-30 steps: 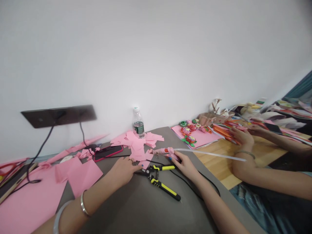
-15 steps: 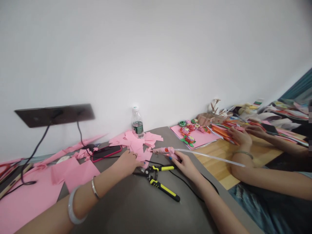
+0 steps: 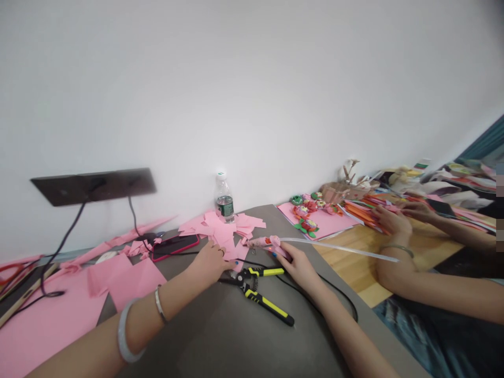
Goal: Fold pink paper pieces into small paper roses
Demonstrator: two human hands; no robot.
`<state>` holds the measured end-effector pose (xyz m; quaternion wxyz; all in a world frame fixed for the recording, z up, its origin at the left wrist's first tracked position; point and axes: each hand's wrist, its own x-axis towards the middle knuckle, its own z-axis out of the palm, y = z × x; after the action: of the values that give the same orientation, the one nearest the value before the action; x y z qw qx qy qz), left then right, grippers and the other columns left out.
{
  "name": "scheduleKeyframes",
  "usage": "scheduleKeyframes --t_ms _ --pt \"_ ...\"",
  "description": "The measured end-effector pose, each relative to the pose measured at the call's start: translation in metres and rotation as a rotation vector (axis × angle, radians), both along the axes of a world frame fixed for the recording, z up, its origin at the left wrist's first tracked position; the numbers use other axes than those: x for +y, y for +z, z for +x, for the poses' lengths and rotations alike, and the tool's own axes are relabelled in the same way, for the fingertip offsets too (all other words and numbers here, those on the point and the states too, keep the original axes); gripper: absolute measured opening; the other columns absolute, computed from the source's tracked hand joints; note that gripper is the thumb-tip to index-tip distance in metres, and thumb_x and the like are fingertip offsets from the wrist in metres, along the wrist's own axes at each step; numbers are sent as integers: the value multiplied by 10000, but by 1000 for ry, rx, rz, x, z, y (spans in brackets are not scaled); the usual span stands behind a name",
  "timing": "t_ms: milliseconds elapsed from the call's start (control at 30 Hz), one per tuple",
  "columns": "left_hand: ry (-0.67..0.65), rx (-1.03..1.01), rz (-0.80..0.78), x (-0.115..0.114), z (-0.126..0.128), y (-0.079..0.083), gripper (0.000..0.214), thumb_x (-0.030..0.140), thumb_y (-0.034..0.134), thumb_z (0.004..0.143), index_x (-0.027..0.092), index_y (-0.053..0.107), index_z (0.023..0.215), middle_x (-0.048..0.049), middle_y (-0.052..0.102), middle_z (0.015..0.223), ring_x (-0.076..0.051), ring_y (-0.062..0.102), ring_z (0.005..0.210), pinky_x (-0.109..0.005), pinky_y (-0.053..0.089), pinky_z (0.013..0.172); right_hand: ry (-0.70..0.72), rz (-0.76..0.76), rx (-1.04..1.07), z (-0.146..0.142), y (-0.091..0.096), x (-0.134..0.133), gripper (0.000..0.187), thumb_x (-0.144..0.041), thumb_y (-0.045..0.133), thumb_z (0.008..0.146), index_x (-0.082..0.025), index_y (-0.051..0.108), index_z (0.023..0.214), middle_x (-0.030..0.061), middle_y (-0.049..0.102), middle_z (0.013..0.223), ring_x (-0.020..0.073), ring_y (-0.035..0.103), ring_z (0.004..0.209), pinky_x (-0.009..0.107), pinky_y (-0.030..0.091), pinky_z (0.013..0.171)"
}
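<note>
Paper sheets (image 3: 47, 325): pink, cut, lying at the far left on a gray mat (image 3: 205, 336), with a black cord (image 3: 59, 273) crossing them.

Phone (image 3: 175, 247): red-edged, lying flat near the wall.

Left hand (image 3: 210, 262): resting on the near edge of the pink scraps, fingers together and curled down; whether they pinch a scrap cannot be told. A pale bangle (image 3: 126, 331) circles the wrist.

Scraps (image 3: 224, 236): a loose pink heap on the mat, just in front of a water bottle (image 3: 224, 199).

Pliers (image 3: 255, 289): yellow-and-black handles, lying on the mat just below the gap between the hands.

Glue gun (image 3: 268, 242): pink, its nozzle at the heap's right edge, with a long clear glue stick (image 3: 338, 249) running out to the right.

Right hand (image 3: 299, 270): fingers wrapped firmly around the gun's body.

Co-worker's hands (image 3: 391, 220): fingers pressed together on a small pink piece, beside orange strips (image 3: 364, 220) and paper flowers (image 3: 302, 211).

Step in hand: gun held at the scraps, left hand on the paper.

Next move: judged from this, needs paper kept steady by the nozzle.
</note>
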<state>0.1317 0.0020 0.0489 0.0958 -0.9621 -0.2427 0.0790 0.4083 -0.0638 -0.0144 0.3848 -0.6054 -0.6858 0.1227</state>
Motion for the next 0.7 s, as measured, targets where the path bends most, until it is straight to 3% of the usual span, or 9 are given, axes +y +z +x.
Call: scheduleKeyframes --t_ms 133,300,400,500,633,700 --pt "7 -5 6 0 1 -1 395 147 584 871 347 668 1201 -145 725 1026 -277 656 926 -386 344 791 -40 16 8 0 -2 2 336 -340 496 881 -148 669 1095 111 735 1013 257 665 860 334 515 782" --pt "28 10 14 -2 3 2 395 149 593 866 355 671 1194 -138 727 1017 -264 660 902 -387 349 806 -25 -1 -10 5 -2 2 328 -348 494 889 -153 681 1075 82 747 931 228 654 755 297 512 686" --pt "40 10 0 -6 1 9 406 140 582 865 366 673 1190 -138 718 1027 -271 657 921 -408 359 838 -8 -5 -29 7 -3 1 310 -351 492 899 -156 678 1052 75 742 908 218 645 738 293 510 680" --pt "99 -41 -44 -12 -7 20 535 66 532 848 387 618 1268 -139 696 1066 -290 630 1009 -411 376 858 -12 13 -48 8 -5 1 305 -339 489 901 -156 661 1075 109 727 992 249 647 856 340 508 786" --pt "228 -211 -163 -21 -32 32 606 38 430 851 382 573 1329 -121 657 1057 -255 630 905 -367 410 800 -54 41 -63 9 -7 -1 335 -336 499 887 -165 626 1146 161 674 1158 311 603 1061 449 451 941" --pt "288 -342 -324 -22 -48 32 573 107 415 872 368 536 1369 -76 639 960 -203 611 764 -307 424 720 -104 56 -62 9 -8 -7 364 -343 487 888 -162 595 1185 176 651 1194 322 592 1098 478 439 965"
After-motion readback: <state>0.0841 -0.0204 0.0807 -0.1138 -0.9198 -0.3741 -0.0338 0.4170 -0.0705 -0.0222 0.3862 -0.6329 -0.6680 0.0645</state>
